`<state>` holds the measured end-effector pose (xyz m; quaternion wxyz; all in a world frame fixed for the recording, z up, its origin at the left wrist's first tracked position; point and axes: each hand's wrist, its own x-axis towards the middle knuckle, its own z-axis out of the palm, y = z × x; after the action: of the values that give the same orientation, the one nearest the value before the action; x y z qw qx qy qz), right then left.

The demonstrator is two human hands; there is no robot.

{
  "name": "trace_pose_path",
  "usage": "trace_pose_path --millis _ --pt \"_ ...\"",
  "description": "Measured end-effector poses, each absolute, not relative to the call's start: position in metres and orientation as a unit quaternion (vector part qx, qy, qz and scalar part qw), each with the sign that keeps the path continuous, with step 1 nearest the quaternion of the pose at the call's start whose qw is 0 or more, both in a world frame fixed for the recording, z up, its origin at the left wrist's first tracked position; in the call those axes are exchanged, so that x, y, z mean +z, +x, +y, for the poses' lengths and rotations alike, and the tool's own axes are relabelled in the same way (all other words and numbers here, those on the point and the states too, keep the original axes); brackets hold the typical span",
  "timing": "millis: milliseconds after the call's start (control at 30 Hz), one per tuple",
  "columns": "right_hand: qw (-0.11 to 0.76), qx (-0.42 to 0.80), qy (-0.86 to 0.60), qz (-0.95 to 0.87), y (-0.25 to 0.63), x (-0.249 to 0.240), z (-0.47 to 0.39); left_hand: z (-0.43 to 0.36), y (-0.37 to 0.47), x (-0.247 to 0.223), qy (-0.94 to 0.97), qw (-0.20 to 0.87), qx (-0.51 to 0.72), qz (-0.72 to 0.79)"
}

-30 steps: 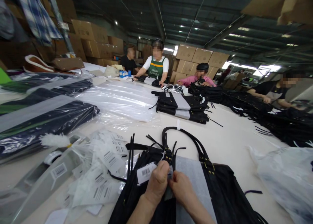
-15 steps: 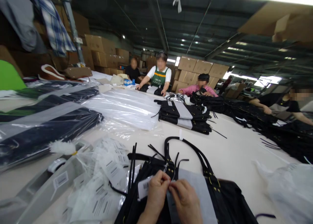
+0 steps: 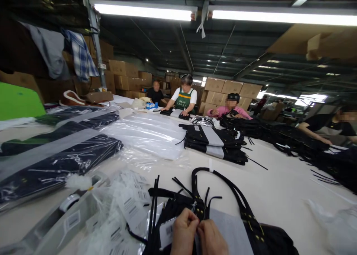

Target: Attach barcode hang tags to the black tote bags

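A black handbag [image 3: 275, 236] with looped handles and a grey paper band [image 3: 230, 225] lies in front of me at the bottom. Both hands are over it, fingertips pinched close together near the base of a handle [image 3: 234, 186]. My left hand [image 3: 184, 229] is closed, with a white barcode tag [image 3: 166, 232] beside it on the left. My right hand [image 3: 212, 236] is closed too, its fingertips almost touching the left ones. A thin pale string [image 3: 193, 206] shows at the handle base just above the fingers; its ends are hidden in the pinch.
Printed plastic bags [image 3: 131, 206] and a grey plastic tray [image 3: 67, 229] sit left. Plastic-wrapped black bags [image 3: 92, 151] and clear sheets [image 3: 147, 132] lie beyond. Banded black bags [image 3: 214, 141] are stacked ahead. Several co-workers, including a person in a green apron [image 3: 183, 99], are around the table.
The view has tilted upward, so the table, bag and hands appear lower. Both hands keep pinching at the same spot on the bag. The apron-wearing person leans further over a bag.
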<state>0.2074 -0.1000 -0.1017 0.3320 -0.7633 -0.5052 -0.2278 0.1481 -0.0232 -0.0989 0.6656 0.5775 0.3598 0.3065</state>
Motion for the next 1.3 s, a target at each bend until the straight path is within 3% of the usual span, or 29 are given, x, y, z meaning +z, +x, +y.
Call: trace_pose_path --millis 333,467,700,1000,1300 --pt "0.403 -0.034 -0.738 -0.540 0.206 -0.077 -0.114 -0.025 0.137 -0.076 0.652 0.605 0.266 0.371" --pt "0.421 -0.062 -0.743 -0.516 0.205 -0.081 -0.114 -0.026 0.137 -0.076 0.665 0.588 0.265 0.377" --pt "0.358 -0.170 -0.758 -0.518 0.202 -0.084 -0.106 -0.027 0.137 -0.073 0.674 0.574 0.270 0.380" --pt "0.424 -0.043 -0.749 -0.508 0.204 -0.101 -0.115 -0.025 0.138 -0.072 0.695 0.548 0.265 0.382" --pt "0.375 -0.122 -0.764 -0.511 0.205 -0.098 -0.109 -0.026 0.139 -0.076 0.711 0.516 0.284 0.385"
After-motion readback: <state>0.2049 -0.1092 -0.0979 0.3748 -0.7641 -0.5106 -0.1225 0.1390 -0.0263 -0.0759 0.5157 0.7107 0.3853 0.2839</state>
